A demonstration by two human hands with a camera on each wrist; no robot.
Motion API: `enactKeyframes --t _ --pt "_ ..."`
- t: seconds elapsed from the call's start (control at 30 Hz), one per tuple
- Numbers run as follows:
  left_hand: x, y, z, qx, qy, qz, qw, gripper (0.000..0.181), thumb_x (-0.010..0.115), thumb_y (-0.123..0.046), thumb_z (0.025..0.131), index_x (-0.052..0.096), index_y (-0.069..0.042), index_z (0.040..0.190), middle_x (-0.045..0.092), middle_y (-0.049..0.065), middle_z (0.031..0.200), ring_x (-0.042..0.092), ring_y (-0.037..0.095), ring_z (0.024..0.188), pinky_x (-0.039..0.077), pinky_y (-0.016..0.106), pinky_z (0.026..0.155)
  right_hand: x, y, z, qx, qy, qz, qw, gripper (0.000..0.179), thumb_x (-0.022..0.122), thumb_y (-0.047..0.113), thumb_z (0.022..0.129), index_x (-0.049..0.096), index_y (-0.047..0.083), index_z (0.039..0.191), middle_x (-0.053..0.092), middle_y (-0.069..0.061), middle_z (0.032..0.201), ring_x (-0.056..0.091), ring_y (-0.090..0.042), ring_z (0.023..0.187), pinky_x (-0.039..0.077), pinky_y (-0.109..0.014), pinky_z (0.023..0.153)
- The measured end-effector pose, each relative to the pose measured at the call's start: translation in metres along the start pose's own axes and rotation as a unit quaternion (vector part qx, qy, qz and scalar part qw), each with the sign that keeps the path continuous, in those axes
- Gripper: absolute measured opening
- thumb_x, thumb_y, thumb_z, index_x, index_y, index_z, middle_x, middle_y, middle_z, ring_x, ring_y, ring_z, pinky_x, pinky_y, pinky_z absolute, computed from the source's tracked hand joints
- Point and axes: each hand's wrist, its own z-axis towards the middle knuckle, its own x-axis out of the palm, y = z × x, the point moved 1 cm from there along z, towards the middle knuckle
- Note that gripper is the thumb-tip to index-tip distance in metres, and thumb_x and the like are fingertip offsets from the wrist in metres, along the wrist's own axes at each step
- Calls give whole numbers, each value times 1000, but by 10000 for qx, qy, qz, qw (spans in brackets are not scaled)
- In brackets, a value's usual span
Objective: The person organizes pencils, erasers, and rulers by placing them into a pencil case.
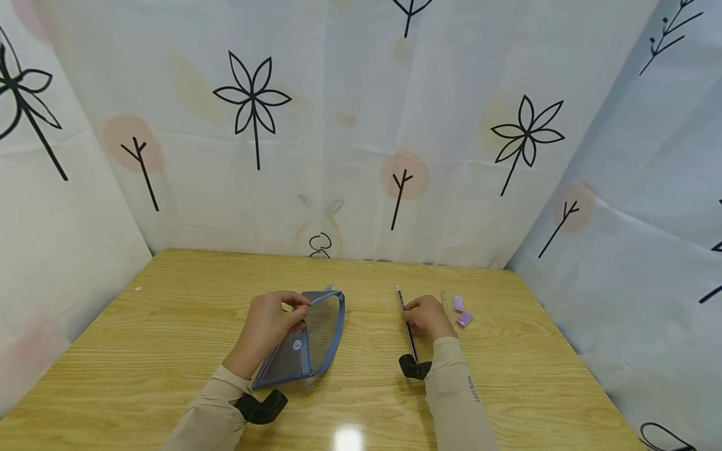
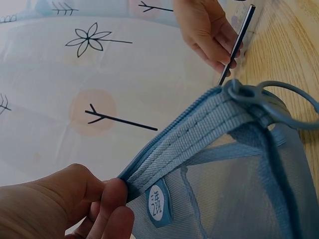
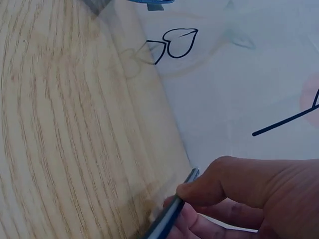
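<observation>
My left hand (image 1: 277, 319) pinches the zippered edge of a blue mesh zip pouch (image 1: 336, 338), holding its mouth spread. In the left wrist view thumb and fingers grip the zip tape beside a small round white label (image 2: 156, 203), and a ring-shaped zipper pull (image 2: 286, 107) hangs at the far corner. To the right of the pouch, my right hand (image 1: 427, 316) holds a dark pencil (image 1: 407, 329) between thumb and fingers, its length pointing away from me. The right wrist view shows the thumb pressed on the pencil (image 3: 172, 214).
Two purple erasers (image 1: 464, 319) and a clear ruler (image 1: 444, 300) lie just right of my right hand, the ruler partly hidden by it. A tiny pale scrap (image 1: 138, 289) is at the table's far left. Patterned white cloth (image 1: 361, 125) stands behind the wooden table (image 1: 361, 413).
</observation>
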Motion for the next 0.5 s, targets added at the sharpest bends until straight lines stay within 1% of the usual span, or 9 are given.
enactKeyframes --t 0.1,0.2,0.3,0.4,0.5 --pt "0 1 0 -3 16 -3 10000 13 65 -8 88 77 -9 93 72 7 79 67 11 57 52 25 50 2 4 -1 2 370 324 9988 29 64 7 92 67 -7 117 70 -18 97 69 -19 71 59 -35 67" --pt "0 1 0 -13 27 5 10000 12 65 -9 89 77 -9 93 72 9 80 68 13 58 52 25 51 4 6 -2 -61 615 555 9965 32 63 6 92 64 -7 122 70 -19 101 71 -23 77 59 -37 70" --pt "0 2 0 -12 20 13 10000 12 66 -9 89 77 -10 94 73 9 81 69 14 58 51 25 50 6 9 -2 -107 902 851 9922 36 63 6 92 60 -9 126 69 -21 105 72 -26 83 59 -38 72" --pt "0 2 0 -4 -10 23 10000 12 66 -9 89 77 -10 93 72 7 80 69 14 58 51 25 50 9 11 -1 -54 1116 1092 9877 38 63 6 93 58 -9 128 68 -22 107 72 -25 85 59 -38 74" --pt "0 2 0 -9 -34 9 10000 12 66 -8 88 77 -10 93 72 6 80 68 13 58 51 25 50 11 12 0 -37 1245 1231 9845 38 62 5 94 58 -9 129 67 -22 109 71 -20 83 59 -36 75"
